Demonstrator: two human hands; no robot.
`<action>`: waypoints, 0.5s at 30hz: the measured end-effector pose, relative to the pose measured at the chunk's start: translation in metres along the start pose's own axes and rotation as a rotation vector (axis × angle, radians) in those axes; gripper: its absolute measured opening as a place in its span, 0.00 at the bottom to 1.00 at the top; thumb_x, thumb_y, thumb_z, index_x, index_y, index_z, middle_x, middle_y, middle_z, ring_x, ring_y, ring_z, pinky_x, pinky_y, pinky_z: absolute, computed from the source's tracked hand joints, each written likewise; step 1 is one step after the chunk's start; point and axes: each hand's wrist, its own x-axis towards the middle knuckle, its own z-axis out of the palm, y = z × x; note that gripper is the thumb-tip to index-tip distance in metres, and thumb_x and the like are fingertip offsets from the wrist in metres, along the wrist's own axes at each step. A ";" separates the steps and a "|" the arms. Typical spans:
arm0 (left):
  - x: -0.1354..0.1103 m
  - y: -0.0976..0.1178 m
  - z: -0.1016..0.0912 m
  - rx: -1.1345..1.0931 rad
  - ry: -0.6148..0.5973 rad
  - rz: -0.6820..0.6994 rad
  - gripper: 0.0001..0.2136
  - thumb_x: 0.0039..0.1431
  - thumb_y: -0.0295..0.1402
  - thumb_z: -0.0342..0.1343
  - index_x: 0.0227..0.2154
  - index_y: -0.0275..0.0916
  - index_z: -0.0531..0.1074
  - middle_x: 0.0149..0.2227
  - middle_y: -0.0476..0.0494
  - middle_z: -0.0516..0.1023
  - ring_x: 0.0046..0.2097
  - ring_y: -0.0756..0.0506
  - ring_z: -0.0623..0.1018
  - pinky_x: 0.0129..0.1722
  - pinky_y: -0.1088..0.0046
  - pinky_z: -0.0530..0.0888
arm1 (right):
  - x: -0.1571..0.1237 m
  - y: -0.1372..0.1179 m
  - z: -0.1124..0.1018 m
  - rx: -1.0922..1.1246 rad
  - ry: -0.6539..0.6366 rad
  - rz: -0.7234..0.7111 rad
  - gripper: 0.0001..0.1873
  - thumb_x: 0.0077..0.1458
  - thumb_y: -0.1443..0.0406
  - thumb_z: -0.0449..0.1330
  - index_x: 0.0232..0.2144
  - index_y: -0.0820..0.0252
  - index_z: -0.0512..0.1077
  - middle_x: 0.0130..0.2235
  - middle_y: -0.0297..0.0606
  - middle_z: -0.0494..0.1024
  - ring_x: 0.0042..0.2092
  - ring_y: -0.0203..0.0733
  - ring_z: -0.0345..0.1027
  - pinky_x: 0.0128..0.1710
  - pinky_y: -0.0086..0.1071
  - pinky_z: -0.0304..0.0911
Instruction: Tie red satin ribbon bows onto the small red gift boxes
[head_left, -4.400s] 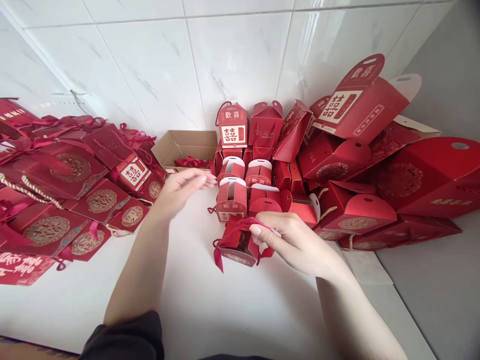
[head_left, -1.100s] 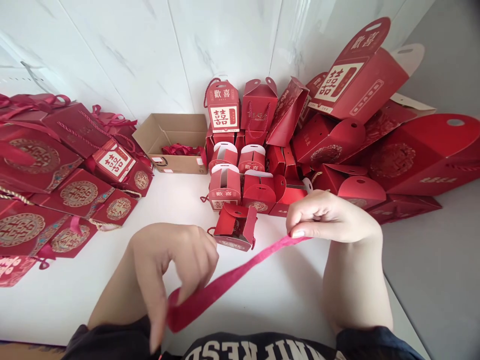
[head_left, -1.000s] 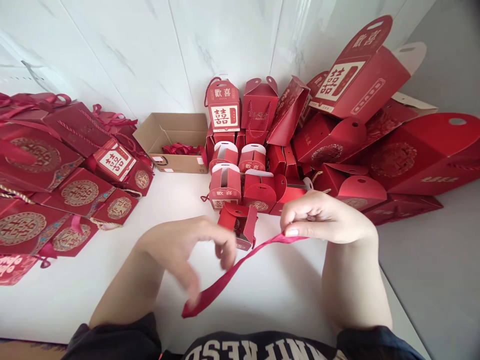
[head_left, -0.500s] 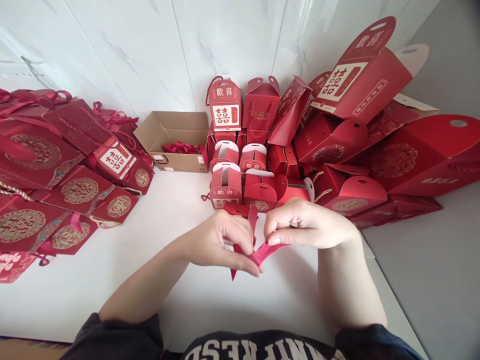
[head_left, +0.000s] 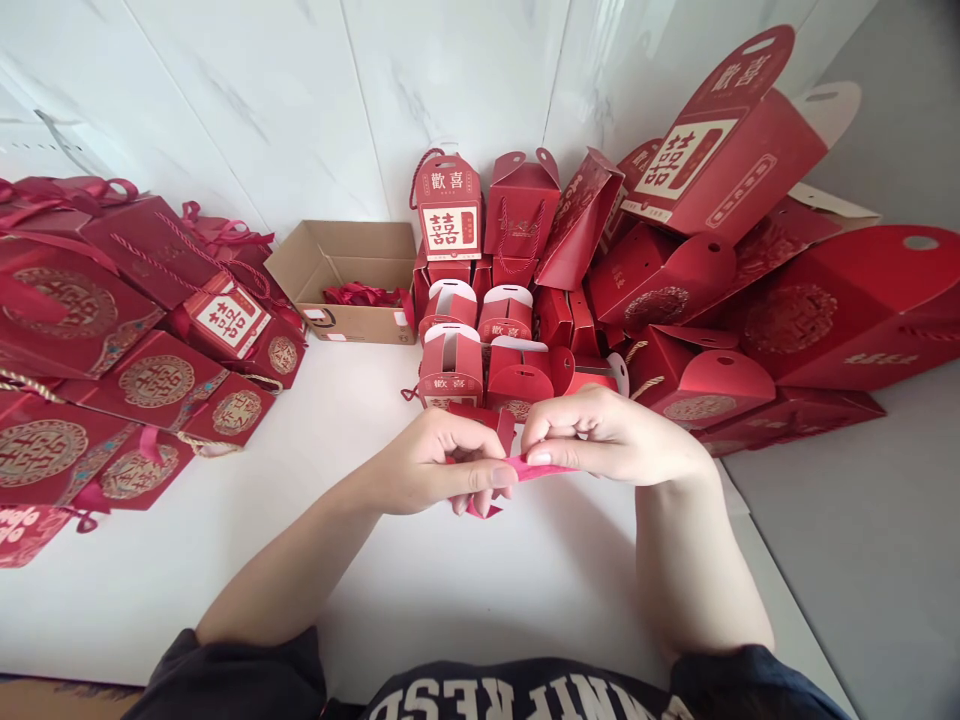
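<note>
Between my two hands runs a pinkish-red ribbon (head_left: pixel 538 469), held above the white tabletop. My left hand (head_left: pixel 435 465) pinches it between thumb and fingers, and a loose end hangs below those fingers. With thumb and forefinger, my right hand (head_left: pixel 611 445) grips the ribbon a little to the right. Just beyond the hands stand small red gift boxes (head_left: pixel 520 378) with gold print and rounded handle flaps, partly hidden by my fingers.
An open brown cardboard box (head_left: pixel 360 325) with red ribbons (head_left: pixel 364 294) inside stands at the back. Finished-looking red boxes (head_left: pixel 157 382) with ribbons and cords fill the left. More red boxes (head_left: pixel 705 390) are piled at the right, near the tiled wall (head_left: pixel 465 80).
My left thumb and fingers have closed higher on the ribbon. The stretch between the hands is now nearly level, and the hanging end has shifted. The boxes have not moved.
</note>
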 end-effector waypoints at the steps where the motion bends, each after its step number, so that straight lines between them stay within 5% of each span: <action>1: -0.001 0.002 -0.002 0.020 0.005 0.036 0.13 0.61 0.37 0.59 0.27 0.33 0.77 0.21 0.47 0.77 0.21 0.54 0.73 0.22 0.82 0.71 | 0.000 0.000 0.000 -0.035 0.009 -0.027 0.09 0.64 0.63 0.57 0.35 0.63 0.73 0.30 0.34 0.75 0.29 0.30 0.65 0.29 0.25 0.61; 9: -0.012 0.007 -0.020 0.099 -0.015 0.173 0.10 0.59 0.33 0.61 0.24 0.33 0.76 0.19 0.46 0.77 0.22 0.52 0.75 0.22 0.79 0.72 | -0.017 -0.009 -0.014 -0.208 0.092 -0.045 0.09 0.64 0.65 0.58 0.32 0.62 0.73 0.26 0.30 0.71 0.26 0.29 0.58 0.26 0.24 0.55; 15: -0.023 0.011 -0.042 0.163 -0.030 0.146 0.12 0.58 0.33 0.61 0.21 0.34 0.74 0.17 0.47 0.75 0.18 0.54 0.71 0.18 0.81 0.68 | -0.044 -0.017 -0.028 -0.274 0.176 0.096 0.09 0.64 0.63 0.58 0.31 0.58 0.71 0.23 0.29 0.68 0.24 0.30 0.56 0.23 0.27 0.54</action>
